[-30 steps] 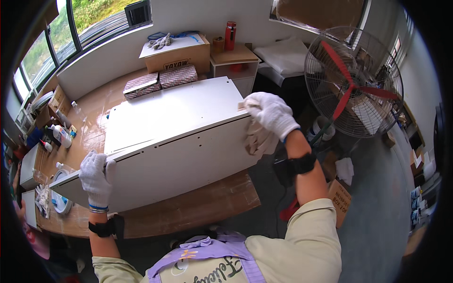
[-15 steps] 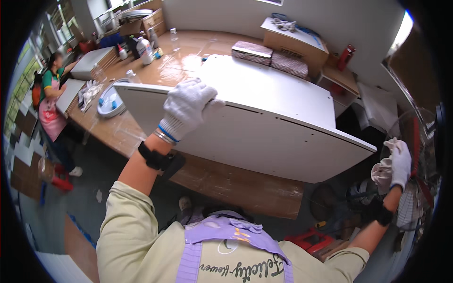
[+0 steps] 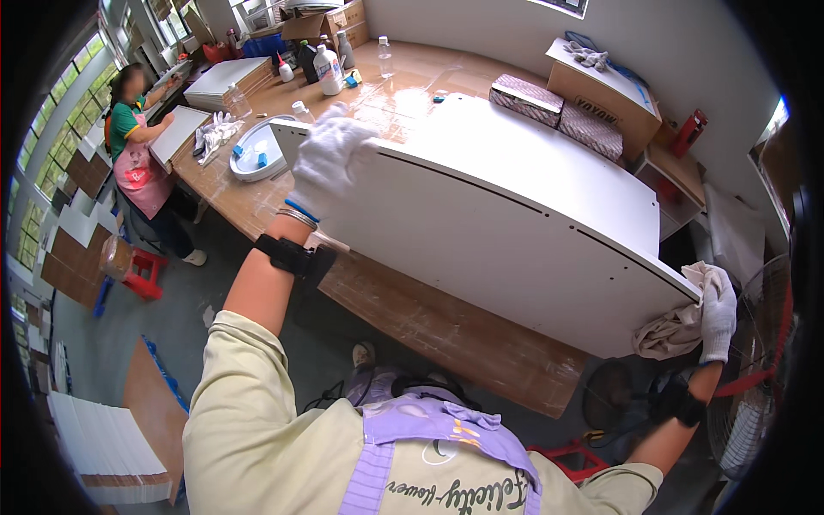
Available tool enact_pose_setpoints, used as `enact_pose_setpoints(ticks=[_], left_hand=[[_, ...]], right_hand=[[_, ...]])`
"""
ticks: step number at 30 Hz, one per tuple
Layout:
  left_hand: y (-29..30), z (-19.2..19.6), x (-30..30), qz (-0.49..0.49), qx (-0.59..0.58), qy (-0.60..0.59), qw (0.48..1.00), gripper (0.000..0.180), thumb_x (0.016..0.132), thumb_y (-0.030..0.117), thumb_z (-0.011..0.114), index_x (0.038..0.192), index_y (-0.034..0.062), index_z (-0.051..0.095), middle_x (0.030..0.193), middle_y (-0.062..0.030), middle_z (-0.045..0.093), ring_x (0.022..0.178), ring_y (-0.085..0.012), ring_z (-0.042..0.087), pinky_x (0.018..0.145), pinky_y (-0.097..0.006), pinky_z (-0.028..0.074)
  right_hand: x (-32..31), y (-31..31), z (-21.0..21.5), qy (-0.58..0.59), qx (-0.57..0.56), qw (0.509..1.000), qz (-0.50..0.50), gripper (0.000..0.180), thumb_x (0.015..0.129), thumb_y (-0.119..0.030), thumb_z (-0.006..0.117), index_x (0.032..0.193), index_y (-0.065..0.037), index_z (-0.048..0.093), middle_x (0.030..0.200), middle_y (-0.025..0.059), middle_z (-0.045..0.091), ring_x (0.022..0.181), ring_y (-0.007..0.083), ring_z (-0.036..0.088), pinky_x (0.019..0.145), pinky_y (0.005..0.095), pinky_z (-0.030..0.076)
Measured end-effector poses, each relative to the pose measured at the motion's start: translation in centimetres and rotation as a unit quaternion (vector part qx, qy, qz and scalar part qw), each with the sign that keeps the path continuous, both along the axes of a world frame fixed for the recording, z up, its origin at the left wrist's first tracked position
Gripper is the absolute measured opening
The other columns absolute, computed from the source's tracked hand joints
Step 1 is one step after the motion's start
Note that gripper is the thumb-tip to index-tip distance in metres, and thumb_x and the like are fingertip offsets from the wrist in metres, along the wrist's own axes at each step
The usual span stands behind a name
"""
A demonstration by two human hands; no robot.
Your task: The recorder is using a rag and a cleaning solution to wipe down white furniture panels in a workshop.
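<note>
A long white panel (image 3: 481,232) with small drilled holes and slots along its edge stands tilted on its side at the table's front. My left hand (image 3: 330,163), in a white knit glove, is closed over the panel's upper edge near its left end. My gloved right hand (image 3: 719,318) grips a crumpled beige cloth (image 3: 674,333), which lies against the panel's right end. Part of the cloth drapes over the corner. Behind the upright panel, another white board (image 3: 532,167) lies flat on the table.
The brown-covered table (image 3: 429,73) carries bottles (image 3: 328,70), a round white tray (image 3: 262,133) with blue caps, and patterned boxes (image 3: 525,96). A cardboard box (image 3: 601,86) stands at back right. A fan (image 3: 751,403) is at right. A co-worker (image 3: 142,146) handles panels at left.
My right hand has brought the cloth from beside the panel onto its right end. My left hand has slid toward the panel's left end. The view has shifted left.
</note>
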State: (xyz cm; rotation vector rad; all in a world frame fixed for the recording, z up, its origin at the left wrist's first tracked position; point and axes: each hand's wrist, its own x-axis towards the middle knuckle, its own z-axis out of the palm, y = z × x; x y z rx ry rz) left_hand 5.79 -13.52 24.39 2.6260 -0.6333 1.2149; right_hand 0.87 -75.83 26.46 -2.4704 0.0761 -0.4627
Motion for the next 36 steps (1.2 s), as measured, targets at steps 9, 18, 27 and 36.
enact_pose_setpoints(ticks=[9, 18, 27, 36], left_hand=[[-12.0, -8.7, -4.3, 0.099, 0.135, 0.221, 0.961, 0.051, 0.083, 0.035, 0.062, 0.123, 0.0055, 0.05, 0.127, -0.0185, 0.046, 0.124, -0.0398, 0.04, 0.107, -0.055, 0.029], [-14.2, -11.0, -7.0, 0.017, -0.178, 0.184, 0.966, 0.022, 0.084, 0.029, 0.065, 0.096, 0.0098, 0.064, 0.08, -0.0078, 0.064, 0.072, -0.0252, 0.063, 0.071, -0.038, 0.052], [-15.8, -7.9, -5.7, 0.093, -0.373, 0.238, 0.892, 0.021, 0.081, 0.027, 0.069, 0.077, 0.0065, 0.064, 0.068, -0.0089, 0.062, 0.06, -0.0238, 0.061, 0.058, -0.037, 0.049], [-14.7, -9.2, -5.7, 0.111, -0.351, 0.195, 0.909, 0.021, 0.083, 0.022, 0.068, 0.077, 0.0023, 0.062, 0.062, -0.0105, 0.058, 0.054, -0.0224, 0.055, 0.054, -0.034, 0.045]], right_hand=[[0.0, 0.2, -1.2, -0.114, 0.005, 0.993, 0.024, 0.023, 0.096, -0.012, 0.049, 0.108, 0.003, 0.061, 0.096, 0.0083, 0.065, 0.088, 0.0141, 0.06, 0.082, 0.0283, 0.048], [0.1, -0.5, -1.5, -0.108, 0.046, 0.992, 0.048, 0.023, 0.095, -0.013, 0.05, 0.108, 0.002, 0.061, 0.099, 0.0075, 0.064, 0.09, 0.0133, 0.059, 0.083, 0.0275, 0.047], [-0.7, 0.7, -1.2, -0.135, 0.007, 0.99, 0.034, 0.023, 0.094, -0.011, 0.05, 0.108, 0.004, 0.061, 0.098, 0.0095, 0.066, 0.09, 0.0158, 0.062, 0.083, 0.029, 0.048], [-0.7, 0.4, -1.7, -0.152, 0.035, 0.986, 0.059, 0.026, 0.097, -0.014, 0.048, 0.109, 0.005, 0.061, 0.1, 0.0094, 0.066, 0.092, 0.0157, 0.062, 0.085, 0.028, 0.048]])
